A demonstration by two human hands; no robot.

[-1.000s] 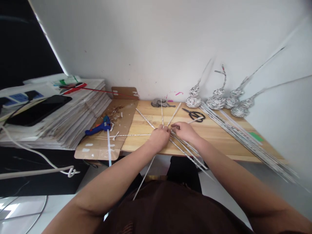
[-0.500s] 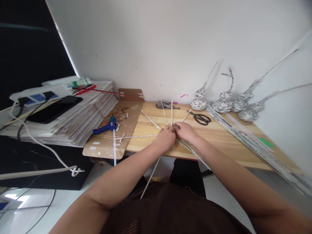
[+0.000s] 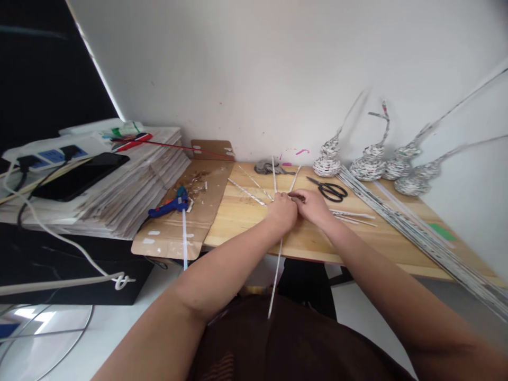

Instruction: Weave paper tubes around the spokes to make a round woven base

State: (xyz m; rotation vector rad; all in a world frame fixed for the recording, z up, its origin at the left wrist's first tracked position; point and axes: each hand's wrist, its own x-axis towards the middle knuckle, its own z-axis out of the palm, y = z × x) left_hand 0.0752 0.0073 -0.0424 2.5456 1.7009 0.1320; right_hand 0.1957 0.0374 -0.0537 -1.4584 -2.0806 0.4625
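Observation:
Rolled paper sticks (image 3: 248,191) fan out from a crossing point that my hands cover over the wooden table (image 3: 238,227). My left hand (image 3: 282,209) is closed on the sticks where they meet. Close against it, my right hand (image 3: 311,205) is closed with its fingers bent over the same spot. One paper stick (image 3: 275,278) points down past the table edge towards my lap, and others (image 3: 355,216) stick out to the right beyond my right wrist. The fingertips and the middle of the crossing are hidden.
Black scissors (image 3: 333,191) lie right of my hands, with a grey bundle (image 3: 268,167) behind. Several woven paper gourds (image 3: 367,165) stand by the wall near long paper sticks (image 3: 413,238). On cardboard (image 3: 166,243) at left rests a blue glue gun (image 3: 169,205), beside stacked paper (image 3: 154,180).
The fan of paper sticks has turned clockwise under my hands. The near stick swung right, and sticks that pointed down right now point right. My hands shifted slightly right in view.

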